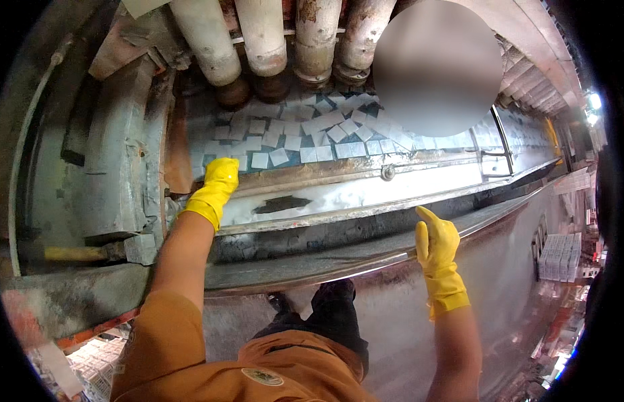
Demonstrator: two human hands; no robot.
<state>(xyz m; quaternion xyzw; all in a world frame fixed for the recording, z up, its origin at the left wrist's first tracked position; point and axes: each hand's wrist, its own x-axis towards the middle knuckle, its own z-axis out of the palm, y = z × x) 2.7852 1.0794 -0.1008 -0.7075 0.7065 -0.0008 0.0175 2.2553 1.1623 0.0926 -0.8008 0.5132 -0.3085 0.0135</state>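
Both my hands wear yellow rubber gloves. My left hand (221, 175) is closed in a fist-like shape at the near left edge of a wet surface. Many small, pale square tiles (278, 157) lie scattered there, some overlapping. Whatever the left fingers grip, if anything, is hidden. My right hand (438, 240) is held above the metal front rail (386, 262), away from the tiles. Its index finger points forward and its thumb stands apart, with nothing visible in it.
Thick pale pipes (262, 40) come down behind the tiles. A whitish metal ledge (352, 191) with a bolt runs along the near side. At left stand a heavy metal frame (121, 154) and a hammer (134, 250). A stacked bundle (560, 256) sits far right; a blurred patch covers the upper right.
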